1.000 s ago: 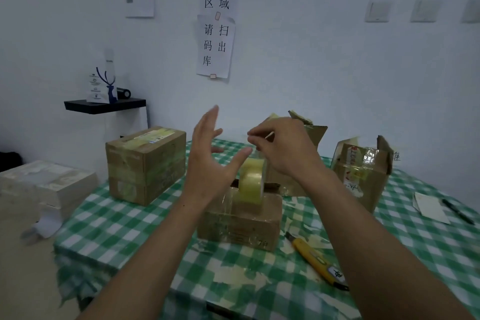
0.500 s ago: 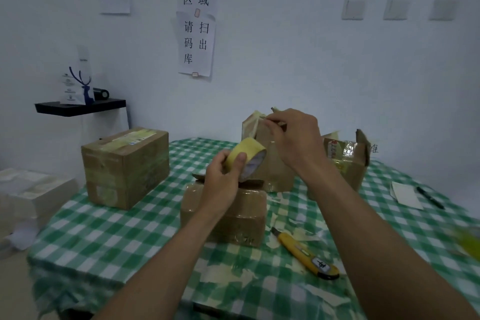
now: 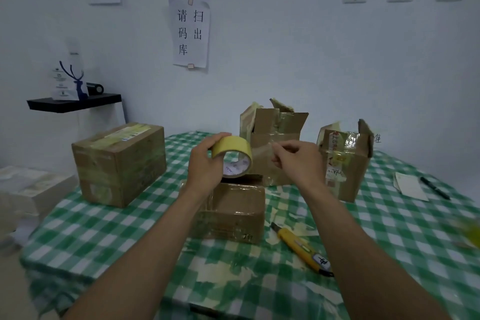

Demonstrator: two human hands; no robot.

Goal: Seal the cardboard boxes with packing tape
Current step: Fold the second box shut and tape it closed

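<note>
My left hand (image 3: 205, 163) grips a yellowish roll of packing tape (image 3: 233, 154) above a small cardboard box (image 3: 233, 212) in the middle of the table. To the right of the roll, my right hand (image 3: 298, 161) has its fingertips pinched together; whether a clear strip of tape runs between them and the roll is hard to tell. Two boxes with open flaps stand behind: one (image 3: 275, 138) at centre, one (image 3: 342, 163) to the right. A larger taped box (image 3: 119, 163) sits at the left.
A yellow utility knife (image 3: 301, 249) lies right of the small box on the green checked tablecloth (image 3: 104, 228). Tape scraps litter the cloth. A paper slip (image 3: 410, 186) and a pen (image 3: 435, 188) lie far right. A black shelf (image 3: 75, 104) hangs on the left wall.
My left hand took hold of the tape roll and lifted it off the small box. My right hand dropped from the rear box's flap to beside the roll.
</note>
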